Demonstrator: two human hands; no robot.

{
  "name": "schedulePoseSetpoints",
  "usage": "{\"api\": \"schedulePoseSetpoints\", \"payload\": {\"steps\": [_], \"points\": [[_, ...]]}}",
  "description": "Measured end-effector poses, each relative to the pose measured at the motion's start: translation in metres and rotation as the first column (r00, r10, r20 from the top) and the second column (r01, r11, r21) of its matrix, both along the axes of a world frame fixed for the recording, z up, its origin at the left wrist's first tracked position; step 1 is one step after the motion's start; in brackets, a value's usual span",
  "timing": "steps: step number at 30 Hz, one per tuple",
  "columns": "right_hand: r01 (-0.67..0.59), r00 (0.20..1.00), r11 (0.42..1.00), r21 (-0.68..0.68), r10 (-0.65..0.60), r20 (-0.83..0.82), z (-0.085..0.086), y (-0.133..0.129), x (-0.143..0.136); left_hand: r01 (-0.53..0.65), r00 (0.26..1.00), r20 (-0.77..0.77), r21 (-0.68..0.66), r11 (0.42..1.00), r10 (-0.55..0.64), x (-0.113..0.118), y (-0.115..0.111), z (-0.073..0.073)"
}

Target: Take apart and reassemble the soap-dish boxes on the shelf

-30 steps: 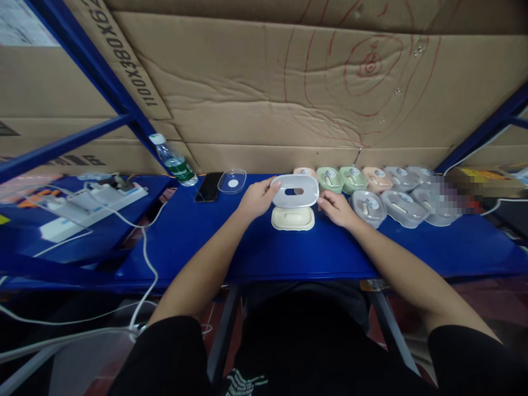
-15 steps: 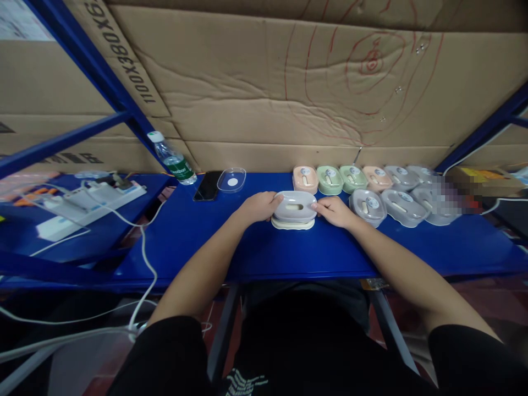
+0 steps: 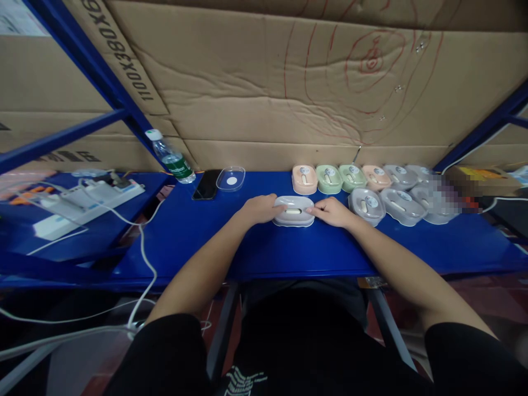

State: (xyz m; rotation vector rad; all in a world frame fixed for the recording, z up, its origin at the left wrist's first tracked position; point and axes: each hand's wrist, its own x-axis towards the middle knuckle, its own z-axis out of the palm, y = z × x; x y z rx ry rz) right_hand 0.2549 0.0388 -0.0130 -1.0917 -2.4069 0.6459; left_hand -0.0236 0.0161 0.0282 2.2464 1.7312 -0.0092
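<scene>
A grey lidded container [image 3: 293,220] with a pale oblong piece in the slot of its lid rests on the blue table. My left hand [image 3: 264,209] grips its left end, thumb lying on top of the lid near the slot. At the right end my right hand [image 3: 330,212] holds it in the same way, thumb on the lid. The fingers under and behind the container are partly hidden. Closest to my right hand stands another grey container [image 3: 367,207] with a round label.
Pink, green and grey lidded containers [image 3: 329,179] stand in rows at the back right. A clear shallow lid [image 3: 231,179], a black phone [image 3: 207,185] and a water bottle [image 3: 175,162] are at the back left. Further left lie a power strip [image 3: 88,209] and white cables [image 3: 144,247].
The grey lid has come down over the cream base, whose rim no longer shows below it. Both thumbs have moved inward onto the lid's top.
</scene>
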Motion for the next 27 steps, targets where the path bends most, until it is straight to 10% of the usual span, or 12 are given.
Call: {"api": "schedulePoseSetpoints", "payload": {"steps": [21,27], "points": [[0.164,0.975,0.986,-0.035,-0.157,0.157,0.003,0.002,-0.003,-0.049,0.999,0.014,0.023,0.999,0.048,0.002,0.007,-0.010],[0.178,0.966,0.984,-0.025,-0.170,0.193,0.007,0.001,-0.003,-0.194,0.975,0.154,0.213,0.957,0.163,-0.033,0.021,-0.006]]}}
